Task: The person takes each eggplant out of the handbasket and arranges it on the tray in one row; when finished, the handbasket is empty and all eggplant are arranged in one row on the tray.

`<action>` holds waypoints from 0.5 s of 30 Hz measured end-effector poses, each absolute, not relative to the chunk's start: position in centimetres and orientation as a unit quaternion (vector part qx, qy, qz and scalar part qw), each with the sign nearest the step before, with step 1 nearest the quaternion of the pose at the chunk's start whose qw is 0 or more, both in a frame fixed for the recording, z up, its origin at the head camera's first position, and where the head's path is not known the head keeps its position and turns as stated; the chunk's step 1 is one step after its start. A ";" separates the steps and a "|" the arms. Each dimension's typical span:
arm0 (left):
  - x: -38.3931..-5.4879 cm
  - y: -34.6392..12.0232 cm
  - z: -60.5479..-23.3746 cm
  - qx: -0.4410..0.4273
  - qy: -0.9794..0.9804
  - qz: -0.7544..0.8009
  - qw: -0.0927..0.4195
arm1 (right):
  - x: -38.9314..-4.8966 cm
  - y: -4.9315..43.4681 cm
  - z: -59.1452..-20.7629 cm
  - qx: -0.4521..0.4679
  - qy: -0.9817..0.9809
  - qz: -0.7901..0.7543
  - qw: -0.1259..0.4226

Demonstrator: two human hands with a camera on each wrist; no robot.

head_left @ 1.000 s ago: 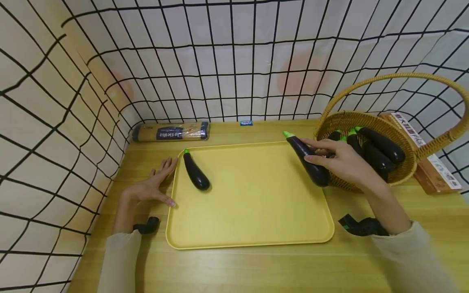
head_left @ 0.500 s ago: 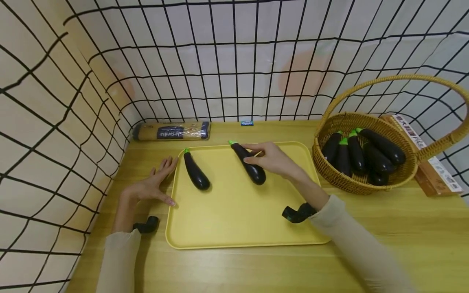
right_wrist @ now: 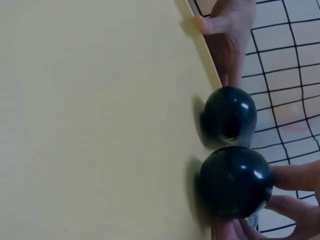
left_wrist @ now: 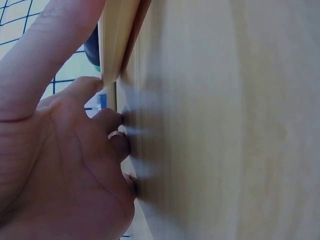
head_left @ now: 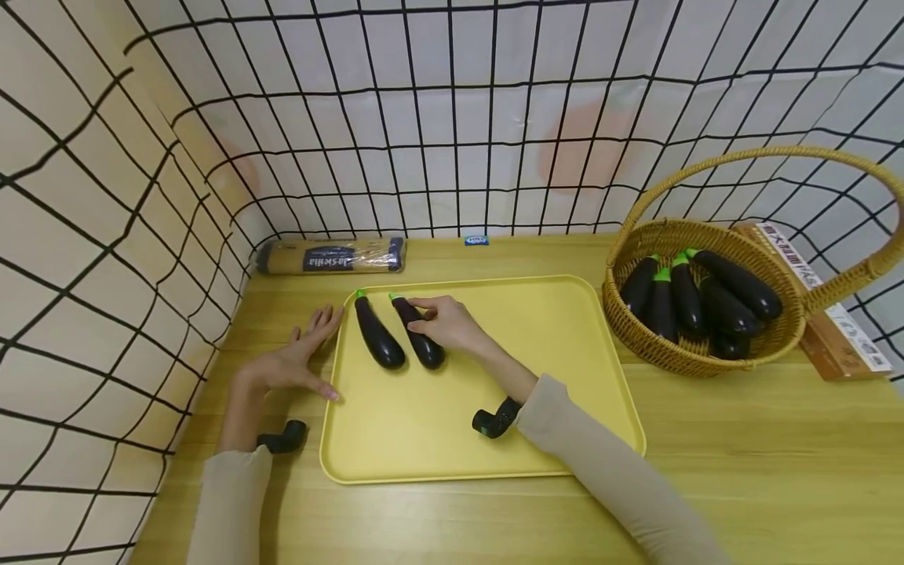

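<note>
Two dark purple eggplants with green stem ends lie side by side at the left of the yellow tray [head_left: 494, 439]. My right hand [head_left: 452, 323] pinches the right-hand eggplant [head_left: 426, 351] between thumb and fingers. In the right wrist view its rounded end [right_wrist: 235, 182] is close to the tray surface, and the other eggplant [right_wrist: 231, 115] sits just beyond. That left-hand eggplant [head_left: 381, 343] has no hand on it. With fingers spread, my left hand [head_left: 286, 362] rests at the tray's left edge, its thumb touching the rim. The left wrist view shows its fingertips on the table.
A wicker basket [head_left: 639, 345] with a tall handle holds several eggplants at the right. Behind it lies a brown box [head_left: 840, 345]. A packet of pasta [head_left: 332, 256] and a small blue packet [head_left: 476, 240] lie at the back, before the black wire grid [head_left: 455, 118].
My right hand has carried an eggplant left from beside the basket, across the tray, to a place next to the first eggplant. My left hand has stayed at the tray's edge.
</note>
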State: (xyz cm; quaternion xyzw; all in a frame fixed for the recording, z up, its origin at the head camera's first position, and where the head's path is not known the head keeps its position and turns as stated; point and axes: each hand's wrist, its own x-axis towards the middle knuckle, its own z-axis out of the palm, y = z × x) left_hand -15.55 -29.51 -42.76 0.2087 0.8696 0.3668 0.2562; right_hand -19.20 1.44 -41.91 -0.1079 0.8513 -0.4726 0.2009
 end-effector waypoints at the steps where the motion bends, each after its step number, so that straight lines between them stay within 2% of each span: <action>1: -15.5 -29.5 -42.8 0.209 0.869 0.368 0.257 | -19.2 1.3 -42.0 -0.108 0.853 -0.471 0.199; 9: -15.6 -29.4 -42.6 0.209 0.868 0.369 0.257 | -19.4 0.3 -42.0 -0.140 0.869 -0.441 0.176; 15: -15.6 -29.4 -42.5 0.206 0.870 0.366 0.257 | -19.1 0.8 -41.3 -0.168 0.876 -0.396 0.217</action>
